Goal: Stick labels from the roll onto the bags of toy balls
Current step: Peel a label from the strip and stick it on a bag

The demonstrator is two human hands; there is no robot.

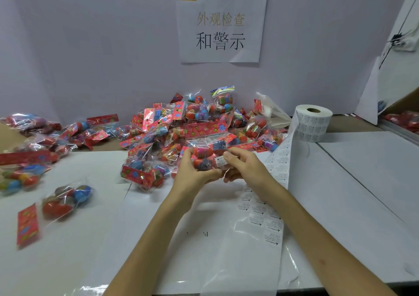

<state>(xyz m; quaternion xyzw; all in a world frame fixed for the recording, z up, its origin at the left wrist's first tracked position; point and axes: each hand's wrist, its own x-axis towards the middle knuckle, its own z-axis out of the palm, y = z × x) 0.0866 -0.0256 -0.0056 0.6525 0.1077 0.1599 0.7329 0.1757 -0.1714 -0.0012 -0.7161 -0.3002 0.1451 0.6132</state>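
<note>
A clear bag of toy balls [205, 154] with a red flowered header is held up over the table's middle. My left hand [195, 173] grips it from the left and below. My right hand [240, 166] holds its right side, fingers at a small white warning label [220, 161] on the bag's front. The label roll [311, 123] stands at the back right. Its strip of labels [276, 182] trails down toward me under my right forearm.
A big heap of ball bags [181, 125] lies against the back wall. More bags [31, 141] are spread on the left, one [61, 201] near the front left. White sheets [351, 182] cover the table. A paper sign [221, 25] hangs on the wall.
</note>
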